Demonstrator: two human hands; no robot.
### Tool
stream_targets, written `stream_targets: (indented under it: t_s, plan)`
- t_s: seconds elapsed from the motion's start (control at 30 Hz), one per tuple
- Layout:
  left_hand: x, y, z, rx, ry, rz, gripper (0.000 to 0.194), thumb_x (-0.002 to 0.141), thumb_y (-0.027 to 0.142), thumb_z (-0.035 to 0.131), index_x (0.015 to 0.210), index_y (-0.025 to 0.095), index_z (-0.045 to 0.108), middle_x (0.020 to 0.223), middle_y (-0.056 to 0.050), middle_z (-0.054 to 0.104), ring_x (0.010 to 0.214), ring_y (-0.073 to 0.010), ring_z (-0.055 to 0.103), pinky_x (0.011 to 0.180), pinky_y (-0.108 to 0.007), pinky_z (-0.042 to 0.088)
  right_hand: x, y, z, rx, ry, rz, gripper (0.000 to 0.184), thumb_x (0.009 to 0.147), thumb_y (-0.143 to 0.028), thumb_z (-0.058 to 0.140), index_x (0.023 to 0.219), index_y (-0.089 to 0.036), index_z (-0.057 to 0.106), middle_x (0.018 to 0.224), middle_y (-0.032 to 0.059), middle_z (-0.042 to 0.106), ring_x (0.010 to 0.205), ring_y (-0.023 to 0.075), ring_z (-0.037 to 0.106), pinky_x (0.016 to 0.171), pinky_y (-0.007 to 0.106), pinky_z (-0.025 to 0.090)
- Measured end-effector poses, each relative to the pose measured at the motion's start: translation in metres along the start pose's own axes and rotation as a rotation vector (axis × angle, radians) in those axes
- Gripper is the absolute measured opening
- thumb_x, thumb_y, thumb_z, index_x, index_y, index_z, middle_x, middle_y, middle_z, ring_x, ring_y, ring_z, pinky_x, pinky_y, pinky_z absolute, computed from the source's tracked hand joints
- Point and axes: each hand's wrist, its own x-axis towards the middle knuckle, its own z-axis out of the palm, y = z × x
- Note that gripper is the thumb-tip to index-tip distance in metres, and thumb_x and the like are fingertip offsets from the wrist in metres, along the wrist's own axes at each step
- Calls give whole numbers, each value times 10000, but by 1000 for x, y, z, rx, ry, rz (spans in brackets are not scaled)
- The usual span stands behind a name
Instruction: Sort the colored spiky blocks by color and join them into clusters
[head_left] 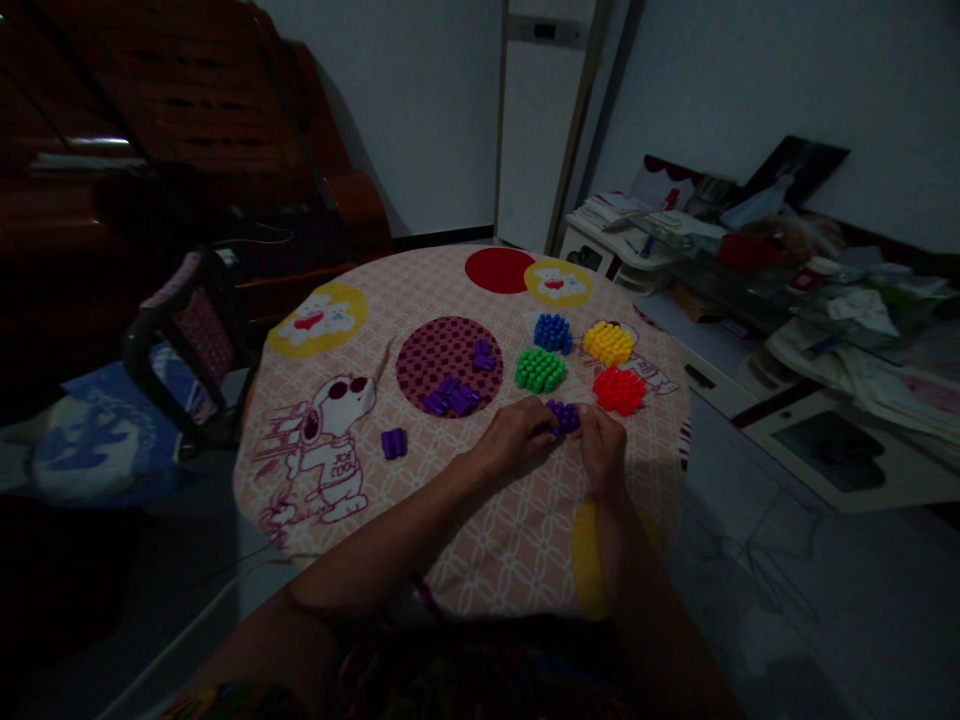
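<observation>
My left hand [517, 433] and my right hand [602, 445] meet over the round table [480, 540], fingers curled round a cluster of purple pegs [564, 414] held between them. Just beyond them lie grouped pegs: a red cluster [619, 390], a green cluster [539, 370], a yellow cluster [608, 343] and a blue cluster [553, 332]. More loose purple pegs [452, 396] lie on a dark red dotted circle of the cloth. A small purple pair [393, 442] sits apart to the left.
The table wears a pink cartoon-dog cloth. A dark chair [196, 340] with a cushion stands at the left edge. A low white cabinet [750, 270] piled with papers and clutter runs along the right wall. The floor to the right is pale tile.
</observation>
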Motion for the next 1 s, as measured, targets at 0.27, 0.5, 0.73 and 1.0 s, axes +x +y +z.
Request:
stream_targets:
  t_s: [0.27, 0.5, 0.73, 1.0]
  plan:
    - [-1, -1, 10, 44, 39, 16, 118, 891, 207, 590, 968, 186, 677, 953, -54, 635, 857, -162, 616, 771, -264, 489, 0, 1, 0, -4, 8, 1, 434, 982, -489, 422, 739, -190, 620, 617, -10, 566, 610, 150, 529, 621, 274, 385]
    - [-7, -11, -29, 176, 53, -101, 222, 886, 260, 627, 1096, 188, 629, 1066, -79, 675, 887, -178, 652, 762, -276, 495, -1, 2, -1, -15, -10, 9, 442, 989, -490, 415, 761, -182, 635, 641, -3, 590, 613, 149, 542, 617, 270, 388]
    - [-62, -40, -118, 572, -160, -509, 267, 885, 362, 580, 1081, 197, 659, 1058, -88, 728, 958, -248, 686, 809, -316, 490, -2, -3, -1, -16, 2, 27, 438, 982, -483, 419, 781, -175, 657, 640, 2, 607, 611, 152, 550, 624, 273, 396]
    - [-112, -59, -128, 591, -262, -650, 351, 773, 322, 651, 1102, 201, 663, 1105, -111, 731, 977, -278, 694, 786, -328, 505, 0, 0, 1, -15, 8, 14, 436, 975, -483, 420, 743, -188, 641, 625, -5, 598, 612, 148, 556, 629, 270, 402]
